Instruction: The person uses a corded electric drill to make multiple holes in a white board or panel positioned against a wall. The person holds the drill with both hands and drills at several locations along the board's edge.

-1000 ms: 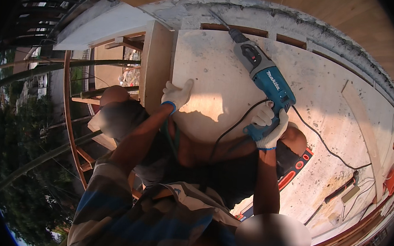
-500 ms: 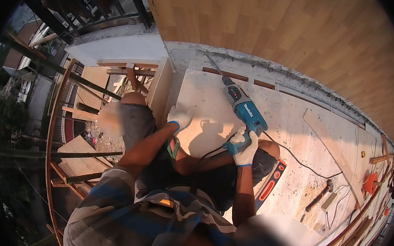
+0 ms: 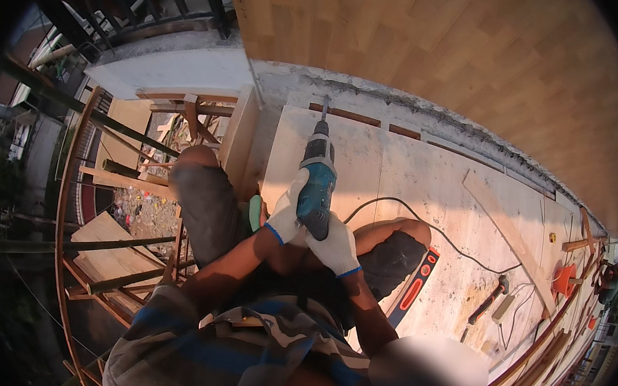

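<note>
A teal and black corded power drill (image 3: 317,179) points away from me, its bit against the pale board platform (image 3: 412,179) near the far edge. My left hand (image 3: 286,209), in a white glove with a blue cuff, wraps the drill's left side. My right hand (image 3: 334,246), gloved the same, grips the handle from behind. The drill's black cord (image 3: 423,224) loops right across the boards. I sit on the platform with my knees (image 3: 198,166) spread to either side.
A spirit level (image 3: 414,292) with red and black ends lies by my right knee. A hammer (image 3: 488,300) and a loose wooden strip (image 3: 512,242) lie to the right. Scaffold poles (image 3: 107,177) and an open drop are left. An orange object (image 3: 563,278) sits far right.
My left hand left the board and came onto the drill. The drill swung from pointing up-left to pointing straight away, now held with both hands over the boards.
</note>
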Available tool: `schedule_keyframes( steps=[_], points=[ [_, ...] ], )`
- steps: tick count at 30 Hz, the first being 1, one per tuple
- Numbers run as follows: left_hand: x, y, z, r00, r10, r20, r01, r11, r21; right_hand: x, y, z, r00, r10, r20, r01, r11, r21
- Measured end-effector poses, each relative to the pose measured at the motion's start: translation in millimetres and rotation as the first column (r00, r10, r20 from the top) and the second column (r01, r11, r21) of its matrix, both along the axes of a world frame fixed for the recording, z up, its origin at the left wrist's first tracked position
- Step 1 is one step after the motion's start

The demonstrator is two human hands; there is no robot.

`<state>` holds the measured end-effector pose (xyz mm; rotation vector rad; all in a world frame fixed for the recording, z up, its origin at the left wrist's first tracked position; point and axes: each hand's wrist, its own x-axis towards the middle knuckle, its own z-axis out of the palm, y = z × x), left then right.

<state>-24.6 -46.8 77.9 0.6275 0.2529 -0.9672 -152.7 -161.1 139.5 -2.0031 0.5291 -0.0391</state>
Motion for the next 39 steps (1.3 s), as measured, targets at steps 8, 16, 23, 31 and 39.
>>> schedule_keyframes(
  steps=[8, 16, 23, 31, 39],
  points=[
    [6, 2, -28, 0.981, 0.193, 0.016, -0.188, 0.931, 0.312, 35, -12, -22, 0.962, 0.186, -0.198, -0.224, 0.955, -0.195],
    [1, -3, -48, 0.998, -0.050, -0.045, 0.062, 0.943, 0.328, 21, -33, -61, 0.953, 0.256, -0.162, -0.303, 0.828, -0.472],
    [-37, 15, -51, 0.990, -0.049, -0.134, 0.067, 0.989, 0.134, 11, -36, -35, 0.889, 0.354, -0.289, -0.456, 0.722, -0.519],
    [32, -6, -91, 0.974, -0.192, -0.123, 0.200, 0.979, 0.052, 32, -41, -44, 0.897, 0.334, -0.288, -0.441, 0.683, -0.582],
    [-19, -5, -79, 0.996, -0.091, -0.001, 0.091, 0.994, 0.055, -4, -34, -2, 0.895, 0.300, -0.329, -0.445, 0.592, -0.672]
  ],
)
